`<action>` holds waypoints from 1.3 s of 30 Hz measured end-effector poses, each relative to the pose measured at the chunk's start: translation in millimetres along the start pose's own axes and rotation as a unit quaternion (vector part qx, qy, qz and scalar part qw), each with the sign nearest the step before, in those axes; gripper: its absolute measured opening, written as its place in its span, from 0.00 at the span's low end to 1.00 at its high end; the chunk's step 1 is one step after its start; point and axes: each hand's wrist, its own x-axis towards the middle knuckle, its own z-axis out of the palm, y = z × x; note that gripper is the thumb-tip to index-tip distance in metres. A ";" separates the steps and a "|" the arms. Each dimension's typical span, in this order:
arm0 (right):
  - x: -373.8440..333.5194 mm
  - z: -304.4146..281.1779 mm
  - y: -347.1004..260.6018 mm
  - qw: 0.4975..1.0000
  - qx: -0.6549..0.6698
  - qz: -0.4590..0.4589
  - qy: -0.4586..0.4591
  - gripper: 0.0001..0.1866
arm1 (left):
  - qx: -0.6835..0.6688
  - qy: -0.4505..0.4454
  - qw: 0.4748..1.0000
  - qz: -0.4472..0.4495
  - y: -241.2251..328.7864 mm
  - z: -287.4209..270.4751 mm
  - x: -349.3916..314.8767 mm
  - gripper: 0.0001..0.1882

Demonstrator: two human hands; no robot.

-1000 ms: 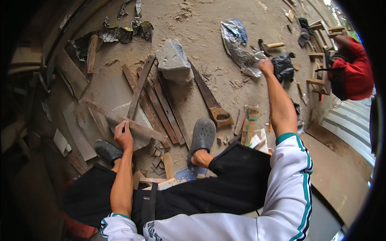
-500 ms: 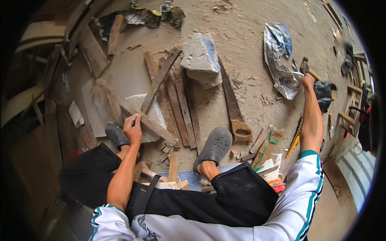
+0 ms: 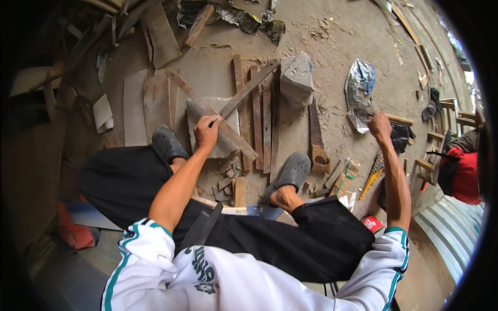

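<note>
Two wooden strips cross over a pale stone block (image 3: 199, 111): a lower strip (image 3: 236, 139) and a longer slanting strip (image 3: 254, 84). My left hand (image 3: 206, 133) is closed in a pinch on the lower strip, close to the crossing. A small dark thing shows at its fingertips, too small to name. Out to the right, my right hand (image 3: 380, 126) is closed round a hammer (image 3: 400, 119) near its head. Its wooden handle points right; the head is blurred and partly hidden. Beside that hand lies a crumpled silver bag (image 3: 359, 85).
Several wooden strips (image 3: 257, 119) lie side by side between my feet. Beyond them stands a rough white block (image 3: 297, 78), with a handsaw (image 3: 320, 158) beside it. A black bag (image 3: 400, 137), a yellow-handled tool (image 3: 372, 181) and a red can (image 3: 372, 224) are to the right.
My view has shifted, so the scene sits differently. The hammer has turned in my right hand's grip, its handle now more level. My left hand stays pinched near the crossed strips.
</note>
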 end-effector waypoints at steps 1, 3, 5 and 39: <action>-22.3 -30.2 -33.9 0.999 0.029 0.001 -0.040 0.14 | -0.014 -0.003 1.000 -0.002 -4.4 -3.8 -3.0 0.07; -60.9 -51.1 -74.5 0.995 0.071 -0.060 -0.048 0.16 | -0.038 -0.023 0.999 0.016 -7.9 -1.1 5.3 0.07; -64.7 -40.5 -122.1 0.972 0.139 -0.084 -0.168 0.26 | -0.045 -0.045 0.998 -0.003 -16.2 -10.5 4.5 0.07; -162.1 55.8 -356.7 0.894 0.411 -0.173 0.032 0.34 | -0.024 -0.090 0.992 -0.081 -37.4 -3.2 18.7 0.16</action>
